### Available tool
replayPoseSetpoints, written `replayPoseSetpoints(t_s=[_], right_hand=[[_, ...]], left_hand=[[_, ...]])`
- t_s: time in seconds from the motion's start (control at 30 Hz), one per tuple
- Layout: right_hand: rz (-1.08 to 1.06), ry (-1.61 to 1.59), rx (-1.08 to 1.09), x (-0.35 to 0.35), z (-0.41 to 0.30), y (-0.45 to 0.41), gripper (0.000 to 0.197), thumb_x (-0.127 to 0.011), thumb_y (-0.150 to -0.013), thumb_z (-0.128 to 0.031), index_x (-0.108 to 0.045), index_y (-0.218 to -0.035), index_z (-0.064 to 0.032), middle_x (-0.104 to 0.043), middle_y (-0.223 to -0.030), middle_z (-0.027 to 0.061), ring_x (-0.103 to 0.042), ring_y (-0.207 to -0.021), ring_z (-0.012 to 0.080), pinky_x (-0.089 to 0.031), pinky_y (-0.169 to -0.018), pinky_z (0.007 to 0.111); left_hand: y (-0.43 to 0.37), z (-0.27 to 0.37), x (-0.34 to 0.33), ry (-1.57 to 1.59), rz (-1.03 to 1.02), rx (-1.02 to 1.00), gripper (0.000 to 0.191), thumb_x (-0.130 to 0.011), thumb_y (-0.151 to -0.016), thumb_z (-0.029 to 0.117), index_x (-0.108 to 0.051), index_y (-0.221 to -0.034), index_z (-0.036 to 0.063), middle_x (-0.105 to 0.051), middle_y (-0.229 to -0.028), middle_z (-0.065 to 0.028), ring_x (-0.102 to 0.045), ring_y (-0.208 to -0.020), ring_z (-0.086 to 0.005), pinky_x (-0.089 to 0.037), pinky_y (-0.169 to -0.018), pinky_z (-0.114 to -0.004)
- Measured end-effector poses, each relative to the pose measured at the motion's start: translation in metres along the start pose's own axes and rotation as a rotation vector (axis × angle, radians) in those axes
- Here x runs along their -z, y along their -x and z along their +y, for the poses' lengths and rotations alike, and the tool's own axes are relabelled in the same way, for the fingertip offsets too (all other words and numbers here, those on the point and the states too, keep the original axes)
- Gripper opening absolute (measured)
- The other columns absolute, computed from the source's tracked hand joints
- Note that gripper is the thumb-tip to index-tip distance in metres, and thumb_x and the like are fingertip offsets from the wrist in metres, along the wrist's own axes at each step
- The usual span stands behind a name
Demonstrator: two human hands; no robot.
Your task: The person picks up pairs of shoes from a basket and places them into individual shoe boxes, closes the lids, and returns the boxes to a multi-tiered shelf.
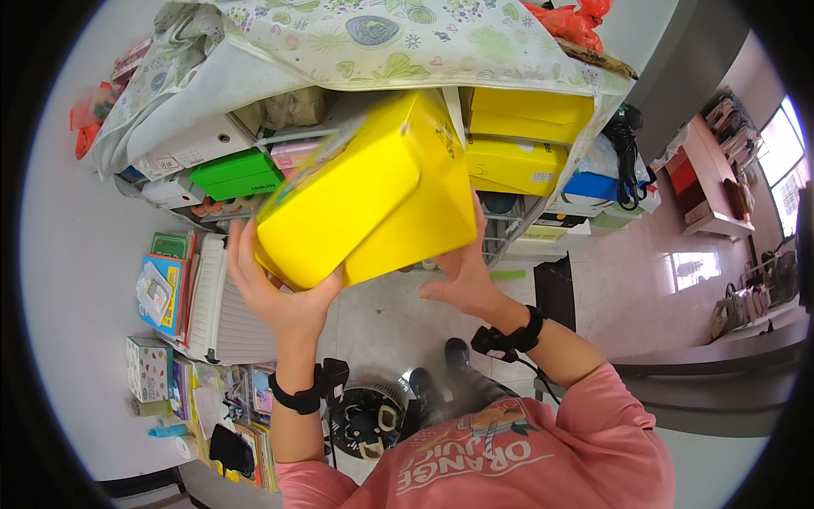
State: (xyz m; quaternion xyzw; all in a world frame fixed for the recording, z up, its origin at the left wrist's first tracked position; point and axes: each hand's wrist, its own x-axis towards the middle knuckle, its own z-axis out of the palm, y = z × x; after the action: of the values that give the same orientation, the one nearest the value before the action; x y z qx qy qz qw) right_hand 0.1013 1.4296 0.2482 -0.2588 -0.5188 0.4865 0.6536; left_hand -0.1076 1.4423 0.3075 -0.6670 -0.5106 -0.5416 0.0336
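Observation:
A yellow cardboard shoebox [356, 210] is held up tilted in front of the shelf rack, its lid seam running across the near face. My left hand [276, 286] grips its lower left end, with the thumb on the near face. On the other side, my right hand [461, 267] supports the box's right end, fingers against the edge and partly hidden behind it, thumb off the surface. Two more yellow boxes, an upper one [531, 114] and a lower one [515, 165], sit stacked on the shelf at right. Left of the held box is a green shoebox [236, 175].
A patterned cloth cover [394, 44] is folded back over the rack top. A white ribbed suitcase [232, 305] stands at left, near stacked books [165, 292]. A black hair dryer [626, 153] hangs at the rack's right edge. A basket [365, 420] is on the floor by my feet.

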Motion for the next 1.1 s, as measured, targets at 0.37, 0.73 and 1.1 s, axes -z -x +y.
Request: replayPoseSetpoints(t_s=[0.37,0.73,1.1], right_hand=[[0.205,-0.7,-0.281,-0.03,0.006,0.026,0.061,-0.071,-0.072,-0.004,-0.041,-0.125,-0.0105,-0.052,-0.115,0.0019,-0.049,-0.11,0.0191,-0.039,-0.093,0.036],[0.196,-0.425,-0.078,0.011,0.018,-0.001,0.057,-0.054,-0.084,-0.043,-0.04,-0.127,-0.0088,-0.051,-0.122,0.0055,-0.049,-0.113,0.0227,-0.039,-0.095,0.037],[0.221,-0.423,-0.006,0.011,-0.006,-0.031,0.051,-0.037,-0.093,-0.045,-0.038,-0.128,-0.0081,-0.05,-0.123,0.0079,-0.047,-0.114,0.0226,-0.037,-0.097,0.038]], left_hand=[[0.014,0.062,0.028,-0.154,-0.137,-0.129,0.08,-0.076,-0.051,0.018,-0.043,-0.123,0.005,-0.043,-0.12,-0.016,-0.052,-0.104,-0.0343,-0.052,-0.076,-0.039],[-0.029,0.102,0.031,-0.345,-0.146,-0.375,0.081,-0.074,-0.05,0.008,-0.046,-0.125,0.0142,-0.047,-0.121,-0.0076,-0.058,-0.094,-0.0295,-0.049,-0.071,-0.035],[-0.122,0.13,0.036,-0.412,-0.221,-0.719,0.061,-0.071,-0.054,0.016,-0.056,-0.113,0.0103,-0.055,-0.113,-0.0066,-0.06,-0.085,-0.0306,-0.05,-0.072,-0.036]])
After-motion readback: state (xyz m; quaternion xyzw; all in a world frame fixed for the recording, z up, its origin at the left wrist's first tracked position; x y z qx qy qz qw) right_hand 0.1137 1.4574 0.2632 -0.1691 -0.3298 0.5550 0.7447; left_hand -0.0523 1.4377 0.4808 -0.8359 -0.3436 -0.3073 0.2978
